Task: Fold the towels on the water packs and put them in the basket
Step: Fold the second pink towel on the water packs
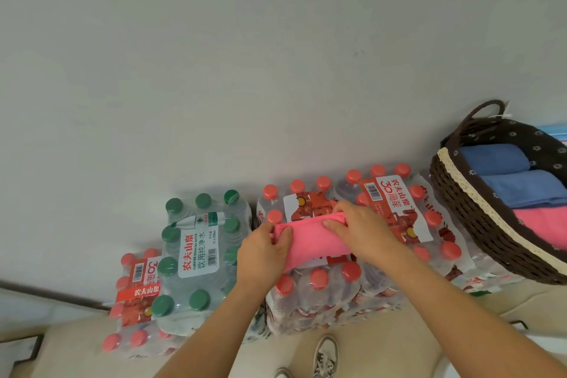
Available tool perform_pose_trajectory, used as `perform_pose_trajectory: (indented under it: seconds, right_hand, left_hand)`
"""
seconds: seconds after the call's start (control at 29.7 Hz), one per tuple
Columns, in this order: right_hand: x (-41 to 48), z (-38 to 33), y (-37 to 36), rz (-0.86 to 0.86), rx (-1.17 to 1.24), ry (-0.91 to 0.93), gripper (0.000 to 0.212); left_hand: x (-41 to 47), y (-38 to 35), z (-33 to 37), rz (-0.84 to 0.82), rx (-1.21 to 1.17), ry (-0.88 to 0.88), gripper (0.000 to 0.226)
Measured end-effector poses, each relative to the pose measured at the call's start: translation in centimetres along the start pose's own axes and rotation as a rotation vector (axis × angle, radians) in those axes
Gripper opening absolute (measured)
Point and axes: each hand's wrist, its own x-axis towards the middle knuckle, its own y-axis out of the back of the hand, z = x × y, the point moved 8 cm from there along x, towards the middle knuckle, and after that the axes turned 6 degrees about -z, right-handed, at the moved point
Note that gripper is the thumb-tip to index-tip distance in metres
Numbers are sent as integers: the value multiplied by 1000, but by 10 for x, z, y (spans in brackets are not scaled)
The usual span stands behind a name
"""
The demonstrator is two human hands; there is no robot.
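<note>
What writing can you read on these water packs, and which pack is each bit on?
"农夫山泉", "PURIFIED DRINKING WATER", "饮用纯净水": label of the green-capped pack.
"农夫山泉", "30周年": label of the right red-capped pack.
"农夫山泉": red band on the left red-capped pack.
Barcodes, fine print: too small.
Label under the pink towel: no words show.

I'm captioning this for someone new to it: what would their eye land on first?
First, the bright pink towel at the centre, gripped at its ends by the left hand and right hand on a shrink-wrapped pack of red-capped water bottles. At right, a dark brown woven basket holds two folded blue towels and a folded pink towel. A green-capped water pack sits at left.
</note>
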Motion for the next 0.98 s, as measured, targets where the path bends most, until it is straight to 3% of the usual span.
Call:
perform_pose_trajectory:
  seconds: [0.2, 0.3, 0.4, 0.57, 0.77, 0.84, 0.91, 0.98]
  right_hand:
    - [11, 18, 1, -293, 418, -44, 13]
    - [12, 19, 5, -244, 265, -60, 15]
    - [12, 11, 4, -129, 63, -60, 22]
    - [15, 7, -3, -199, 25, 25, 45]
    - [15, 3, -5, -386, -60, 60, 45]
    - [11, -2, -6, -398, -77, 83, 45]
    - [4, -10, 0, -342, -49, 114, 45]
    - [-4, -20, 14, -175, -25, 164, 43]
  left_hand:
    - [3, -1, -1, -3, -7, 24, 28]
    - [3, 0, 5, 2, -12, 15, 24]
    - [2, 4, 13, 39, 145, -52, 12]
    - [7, 4, 1, -42, 336, -136, 34]
    - [3, 2, -6, -236, 2, -127, 20]
    - [0, 9, -1, -248, -90, -130, 27]
    - [-3, 17, 12, -200, -32, -235, 31]
    - [-11, 28, 32, -39, 160, -442, 32]
